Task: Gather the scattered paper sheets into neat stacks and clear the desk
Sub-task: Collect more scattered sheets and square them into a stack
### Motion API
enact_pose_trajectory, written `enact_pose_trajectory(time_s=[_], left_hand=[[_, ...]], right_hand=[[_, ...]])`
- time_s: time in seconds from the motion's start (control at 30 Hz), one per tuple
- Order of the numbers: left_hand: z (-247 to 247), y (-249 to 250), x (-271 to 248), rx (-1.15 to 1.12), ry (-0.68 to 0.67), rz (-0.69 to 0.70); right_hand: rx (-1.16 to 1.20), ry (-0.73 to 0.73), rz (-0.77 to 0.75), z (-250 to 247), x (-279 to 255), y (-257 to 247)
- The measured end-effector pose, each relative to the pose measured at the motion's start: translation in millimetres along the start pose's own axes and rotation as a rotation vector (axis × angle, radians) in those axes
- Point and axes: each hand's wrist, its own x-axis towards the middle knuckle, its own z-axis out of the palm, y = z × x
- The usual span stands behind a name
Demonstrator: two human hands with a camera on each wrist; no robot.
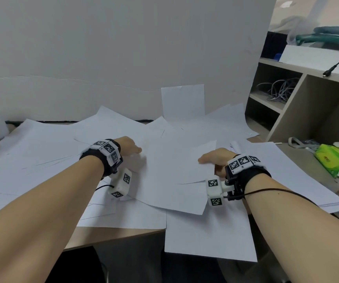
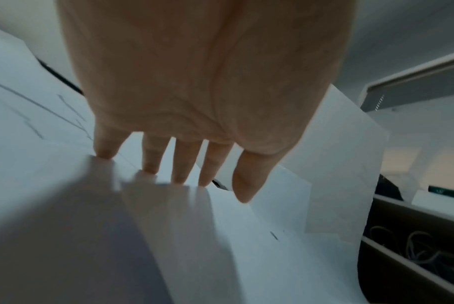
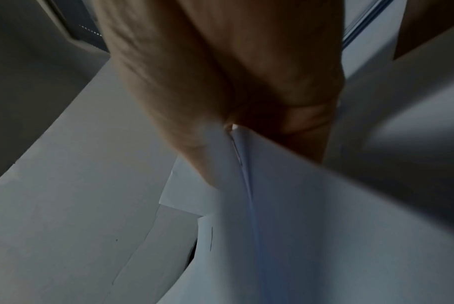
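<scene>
On the light wooden desk [image 1: 111, 237], loose white paper sheets [image 1: 48, 152] lie scattered and overlapping across nearly the whole top; one sheet overhangs the near edge, another leans against the pale backdrop wall [image 1: 103, 48], and a squarer pile of white sheets [image 1: 299, 176] lies at the right. Left hand [image 1: 128, 147]: fingers [image 2: 184, 164] straight and spread, tips pressing flat on the sheets, gripping nothing. Right hand [image 1: 215, 158]: the right wrist view shows a bunch of white sheets [image 3: 246, 164] caught between thumb and curled fingers, edges lifted off the desk.

Handling assessment: sheets are light, thin and limp, and appear likely to slide over one another and to buckle or crease if pushed from one side. Recommended hold is along opposite long edges, both hands squaring the bundle. Overhanging sheets risk slipping to the floor.

Beside the desk stands a beige shelf unit [image 1: 287, 111] holding grey cables [image 1: 281, 90] and a green tissue packet [image 1: 334, 160].
</scene>
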Motion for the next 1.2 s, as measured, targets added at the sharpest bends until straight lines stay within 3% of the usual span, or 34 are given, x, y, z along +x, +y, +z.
enact_pose_trajectory(time_s=[0.13, 0.23, 0.37, 0.43, 0.63, 0.7, 0.8, 0.87, 0.97, 1.13, 1.2], left_hand=[[-13.9, -19.9, 4.2, -0.299, 0.164, -0.033], [-26.8, -39.4, 2.3, -0.631, 0.291, -0.11], [-31.4, -57.9, -2.1, -1.032, 0.309, -0.193], [-28.3, -55.1, -9.2, -1.213, 0.25, -0.167], [-2.0, -10.3, -35.0, -1.579, -0.186, 0.067], [6.5, 8.9, -41.0, -1.648, -0.267, 0.172], [16.2, 33.3, -46.7, -1.706, -0.238, 0.202], [23.1, 35.8, -37.5, -1.778, -0.205, 0.115], [34.1, 30.9, -22.5, -1.738, -0.094, -0.122], [44.5, 14.8, 1.0, -1.775, -0.039, -0.111], [41.9, 5.4, 14.3, -1.745, 0.091, -0.106]], right_hand=[[0.126, 0.078, -0.104, 4.8, 6.1, 3.3], [0.432, 0.137, -0.228, -3.6, 8.1, 5.8], [0.782, 0.234, -0.35, -19.8, 2.1, 4.3], [0.909, 0.267, -0.388, -27.8, -0.2, -0.4], [1.006, 0.241, -0.494, -26.1, -4.3, -17.5], [0.961, 0.247, -0.543, -20.4, -6.2, -23.7], [0.907, 0.296, -0.592, -14.8, -7.6, -31.2], [0.889, 0.275, -0.621, -10.9, -9.2, -36.5], [0.882, 0.206, -0.659, -5.9, -10.4, -44.0], [0.865, 0.073, -0.668, -9.2, -7.4, -53.5], [0.856, 0.075, -0.606, -13.4, -5.0, -53.2]])
